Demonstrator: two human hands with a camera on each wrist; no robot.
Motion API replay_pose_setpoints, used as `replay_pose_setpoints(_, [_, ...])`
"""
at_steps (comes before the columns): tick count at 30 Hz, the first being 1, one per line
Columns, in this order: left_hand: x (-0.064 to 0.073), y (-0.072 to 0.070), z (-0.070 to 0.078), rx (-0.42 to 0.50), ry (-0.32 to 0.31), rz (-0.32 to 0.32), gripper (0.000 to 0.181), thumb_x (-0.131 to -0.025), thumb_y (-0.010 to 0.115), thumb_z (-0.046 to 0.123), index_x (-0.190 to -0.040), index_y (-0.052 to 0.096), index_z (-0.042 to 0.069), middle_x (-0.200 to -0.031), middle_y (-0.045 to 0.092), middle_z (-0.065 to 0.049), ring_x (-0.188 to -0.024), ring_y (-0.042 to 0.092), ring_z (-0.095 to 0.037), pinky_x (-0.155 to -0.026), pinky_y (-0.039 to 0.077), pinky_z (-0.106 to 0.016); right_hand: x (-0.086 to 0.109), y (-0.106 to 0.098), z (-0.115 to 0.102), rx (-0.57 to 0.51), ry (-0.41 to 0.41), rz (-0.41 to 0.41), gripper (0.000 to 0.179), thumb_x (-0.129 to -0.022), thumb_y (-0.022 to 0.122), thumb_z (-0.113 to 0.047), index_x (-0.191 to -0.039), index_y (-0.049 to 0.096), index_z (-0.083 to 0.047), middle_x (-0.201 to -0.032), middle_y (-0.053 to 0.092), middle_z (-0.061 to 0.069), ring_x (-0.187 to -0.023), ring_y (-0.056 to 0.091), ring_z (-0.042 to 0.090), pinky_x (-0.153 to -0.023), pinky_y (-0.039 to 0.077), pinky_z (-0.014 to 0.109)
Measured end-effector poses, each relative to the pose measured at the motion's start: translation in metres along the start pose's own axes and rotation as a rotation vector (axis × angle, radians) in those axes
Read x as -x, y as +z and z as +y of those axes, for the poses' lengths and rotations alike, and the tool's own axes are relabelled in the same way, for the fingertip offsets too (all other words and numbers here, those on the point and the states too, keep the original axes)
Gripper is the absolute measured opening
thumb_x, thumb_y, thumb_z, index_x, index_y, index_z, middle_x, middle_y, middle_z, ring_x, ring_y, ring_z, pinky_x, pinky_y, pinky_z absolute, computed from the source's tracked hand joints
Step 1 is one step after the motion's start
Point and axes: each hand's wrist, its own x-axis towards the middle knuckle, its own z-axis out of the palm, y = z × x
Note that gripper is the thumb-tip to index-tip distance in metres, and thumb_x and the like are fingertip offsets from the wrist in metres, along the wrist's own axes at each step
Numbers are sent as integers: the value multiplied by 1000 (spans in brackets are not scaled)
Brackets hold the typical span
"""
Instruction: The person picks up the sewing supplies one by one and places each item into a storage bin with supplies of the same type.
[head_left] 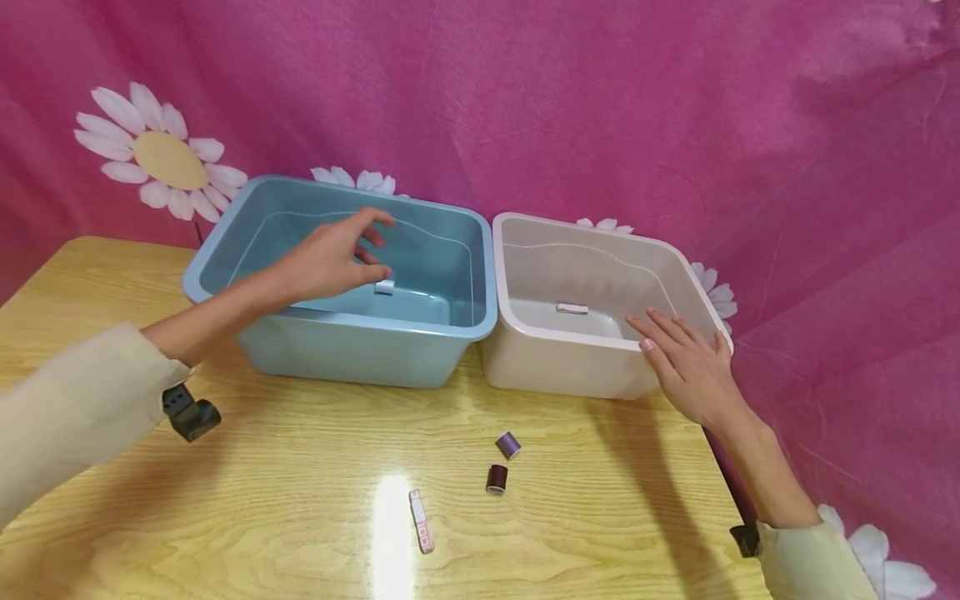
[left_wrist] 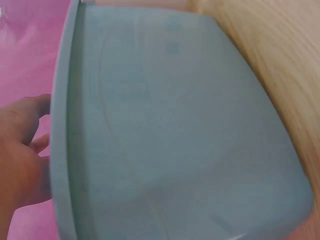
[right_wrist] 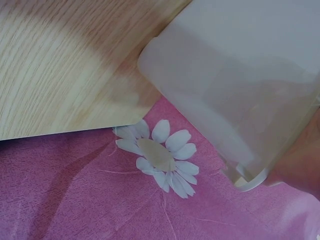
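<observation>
My left hand (head_left: 333,254) is over the blue bin (head_left: 360,325), fingers and thumb spread apart in a loose curve with nothing between them. Just below the thumb tip, inside that bin, shows a small white piece (head_left: 384,287), partly overlapped by the thumb in the head view. My right hand (head_left: 693,371) lies with straight fingers over the front right rim of the pale beige bin (head_left: 570,362). On that bin's floor is a small folded pink-and-white strip (head_left: 572,308). The left wrist view shows mostly the blue bin's outer wall (left_wrist: 175,115), the left hand partly hidden behind its rim.
On the wooden table (head_left: 315,483), in front of the bins, lie a purple thread spool (head_left: 508,444), a dark brown thread spool (head_left: 497,478) and another folded pink-and-white strip (head_left: 422,522). A pink flowered cloth (head_left: 450,100) hangs behind. The table's right edge runs beneath my right forearm.
</observation>
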Motion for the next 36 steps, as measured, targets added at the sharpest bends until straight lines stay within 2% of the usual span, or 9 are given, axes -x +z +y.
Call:
replay_pose_setpoints(6, [14,5,12,56,76,54,63,-93,71,13,-148,39,12,-132,55,-11,-111,63,-26,-92,53,-45,0,1,0,5,-2,3,44,-109,35,-34,-150,48,-24,-154,40,15,-135,34,50,-101,1,81])
replay_pose_setpoints(14, [31,10,36,144,219,96,57,-90,72,6,-141,47,12,-124,61,-9,-108,64,-24,-95,51,-40,0,0,0,4,-6,7,44,-109,36,-33,-150,48,-24,-154,40,15,-135,34,50,-101,1,80])
replay_pose_setpoints(20, [41,19,48,164,308,77,57,-89,73,4,-140,48,9,-122,61,-9,-106,65,-22,-93,52,-38,0,1,1,5,-6,7,44,-109,35,-33,-150,48,-24,-154,40,15,-134,34,51,-100,1,81])
replay_pose_setpoints(28, [52,37,63,195,373,22,58,-87,74,1,-139,49,8,-122,62,-8,-106,64,-20,-90,54,-35,1,1,0,4,-5,17,43,-109,36,-33,-149,49,-23,-154,40,15,-135,34,50,-101,2,80])
replay_pose_setpoints(36, [59,61,69,211,384,-50,59,-87,75,2,-140,50,10,-122,61,-7,-109,62,-20,-90,54,-33,1,2,-1,11,-3,19,43,-109,36,-34,-149,49,-23,-154,41,15,-135,34,50,-101,3,80])
